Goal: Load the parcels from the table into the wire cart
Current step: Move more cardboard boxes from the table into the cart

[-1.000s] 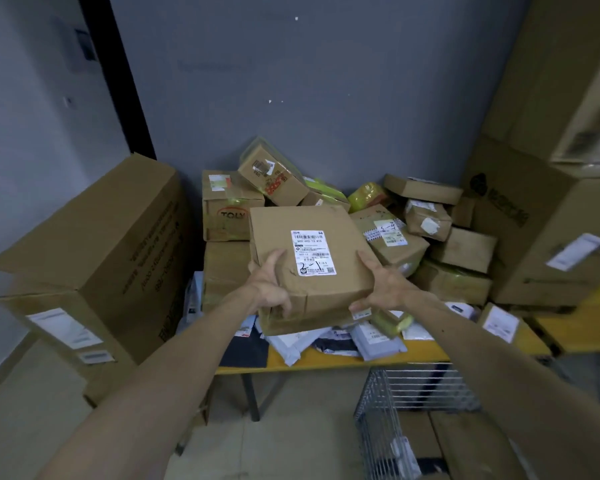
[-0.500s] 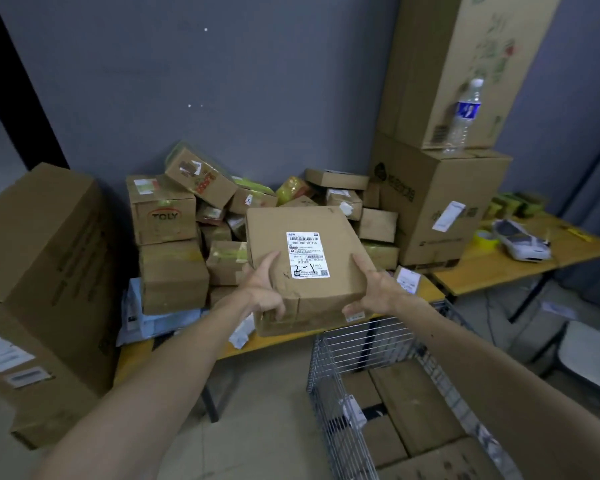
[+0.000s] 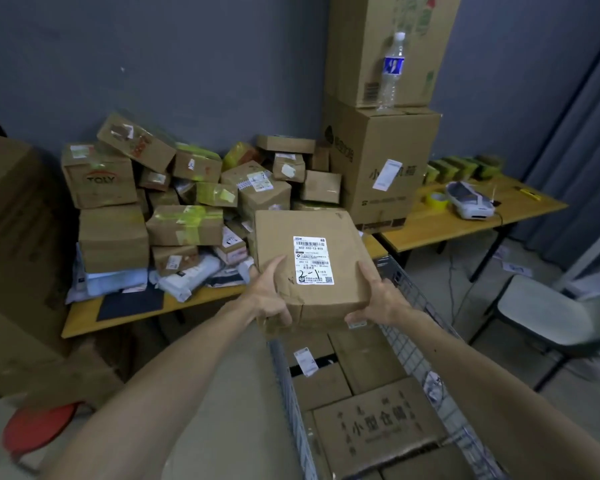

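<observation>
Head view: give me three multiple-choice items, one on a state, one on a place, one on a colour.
1. The parcel is: A) held by the left hand and right hand, not yet in the cart; B) lying in the cart; C) held by one hand.
2. The bottle stands: A) in the cart; B) on a big box; C) in a hand.
3. The stool is: A) blue; B) green; C) red.
Answers: 1 A, a thumb lies on its top at each side; 2 B, it stands upright on the big box's top; 3 C, its round seat shows red at lower left.
</observation>
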